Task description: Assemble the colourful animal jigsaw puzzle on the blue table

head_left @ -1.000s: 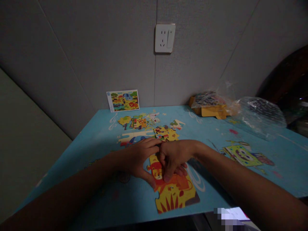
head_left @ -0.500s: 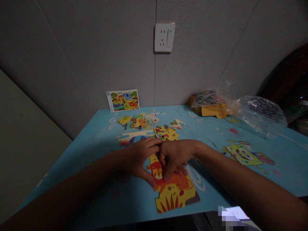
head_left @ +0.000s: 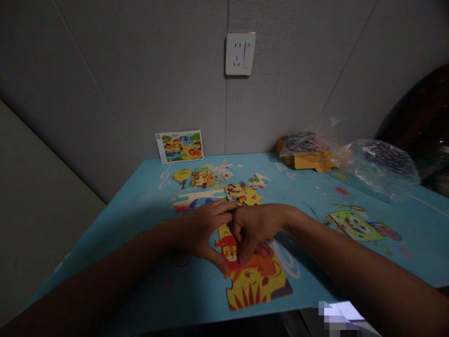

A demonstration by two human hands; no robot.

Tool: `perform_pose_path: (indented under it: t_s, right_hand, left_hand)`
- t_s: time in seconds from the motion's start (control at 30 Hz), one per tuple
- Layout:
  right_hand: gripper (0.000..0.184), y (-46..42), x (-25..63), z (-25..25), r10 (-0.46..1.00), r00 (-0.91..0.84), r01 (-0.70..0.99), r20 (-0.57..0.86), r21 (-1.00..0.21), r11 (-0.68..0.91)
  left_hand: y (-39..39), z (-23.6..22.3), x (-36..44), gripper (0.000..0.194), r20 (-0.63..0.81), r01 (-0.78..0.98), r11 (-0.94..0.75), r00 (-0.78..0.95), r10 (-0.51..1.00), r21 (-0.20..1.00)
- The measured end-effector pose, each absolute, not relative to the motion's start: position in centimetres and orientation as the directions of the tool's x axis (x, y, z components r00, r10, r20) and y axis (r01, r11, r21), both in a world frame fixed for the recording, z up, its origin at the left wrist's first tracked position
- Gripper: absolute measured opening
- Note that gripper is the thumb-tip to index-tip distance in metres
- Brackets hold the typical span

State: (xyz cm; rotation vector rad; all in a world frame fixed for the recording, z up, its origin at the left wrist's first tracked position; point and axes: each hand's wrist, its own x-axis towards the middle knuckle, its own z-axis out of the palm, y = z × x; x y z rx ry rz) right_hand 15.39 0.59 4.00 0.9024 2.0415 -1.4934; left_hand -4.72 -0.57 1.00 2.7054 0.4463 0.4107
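A joined section of lion jigsaw puzzle (head_left: 254,283) lies flat near the table's front edge, yellow and orange with red grass shapes. My left hand (head_left: 201,231) rests at its left side, the thumb against the lower left edge and the fingers bent across the top. Over the lion's body, my right hand (head_left: 254,229) is closed, its thumb pressed beside the lion's face and other fingertips on the pieces. Both hands meet at the knuckles and hide the upper part of this section. Just beyond them are more joined puzzle pieces (head_left: 242,193) and a blue-and-cream strip of pieces (head_left: 198,201).
Loose puzzle pieces (head_left: 201,178) lie farther back on the blue cartoon-printed table (head_left: 140,281). A picture card (head_left: 180,146) leans on the wall. At the back right are a yellow package (head_left: 312,161) and a clear plastic bag (head_left: 382,164). A socket (head_left: 240,54) is above.
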Motion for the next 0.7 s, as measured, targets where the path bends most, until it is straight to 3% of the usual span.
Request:
perform_pose_path:
  t_s: [0.7]
  right_hand:
    - [0.056,0.31,15.24,4.49,0.259,-0.662,0.749,-0.703,-0.624,0.222]
  left_hand:
    - [-0.46,0.97,-4.8,0.079,0.216,0.251,-0.881,0.909,0.357,0.401]
